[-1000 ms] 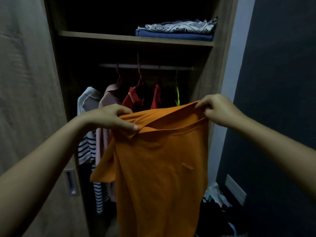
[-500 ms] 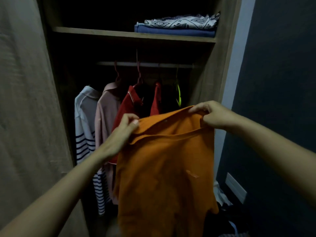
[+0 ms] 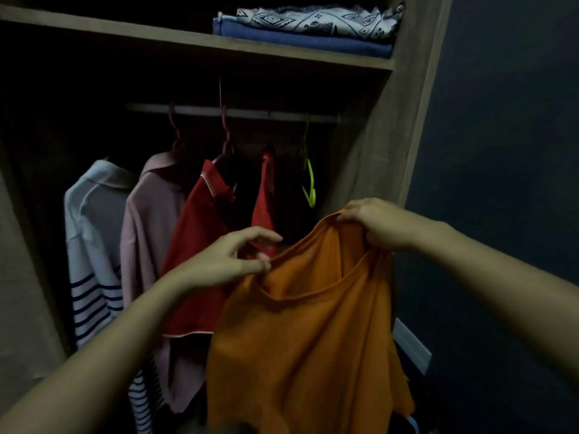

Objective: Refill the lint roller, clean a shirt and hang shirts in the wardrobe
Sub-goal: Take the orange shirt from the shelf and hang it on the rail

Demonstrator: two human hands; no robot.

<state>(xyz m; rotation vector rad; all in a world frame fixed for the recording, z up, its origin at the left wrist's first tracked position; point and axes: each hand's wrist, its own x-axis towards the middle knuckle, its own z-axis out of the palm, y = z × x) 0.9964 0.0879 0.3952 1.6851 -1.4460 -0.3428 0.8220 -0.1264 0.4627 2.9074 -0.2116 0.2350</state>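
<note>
1. Presently the soft orange cotton shirt (image 3: 310, 324) hangs in front of the open wooden wardrobe (image 3: 404, 120), low and right of centre, held up by its neckline.
2. The right hand (image 3: 372, 225) has its fingers clamped on the top edge of the collar opening, carrying most of the cloth.
3. The left hand (image 3: 232, 260) pinches the near edge of the neckline between thumb and forefinger; its other fingers are spread apart and loose.
4. Judged from how it drapes and folds, the shirt is light, limp and not slippery; it will sag wherever it is not held, so a grip at the shoulders or at both sides of the collar would suit threading a hanger in.
5. Nothing about it looks fragile, though a thin neckline may stretch if pulled hard.
6. On the metal hanging rail (image 3: 232, 112) four garments can be counted: a white shirt with navy stripes (image 3: 91, 245), a pale pink shirt (image 3: 150, 220), a red shirt with light piping (image 3: 197, 245), and a narrow red piece (image 3: 264, 189) that may be part of the same or another garment.
7. One bare yellow-green plastic hanger (image 3: 309, 183) hangs at the rail's right end.
8. Two folded cloths (image 3: 310, 29) lie stacked on the upper shelf, one patterned over one blue.
</note>
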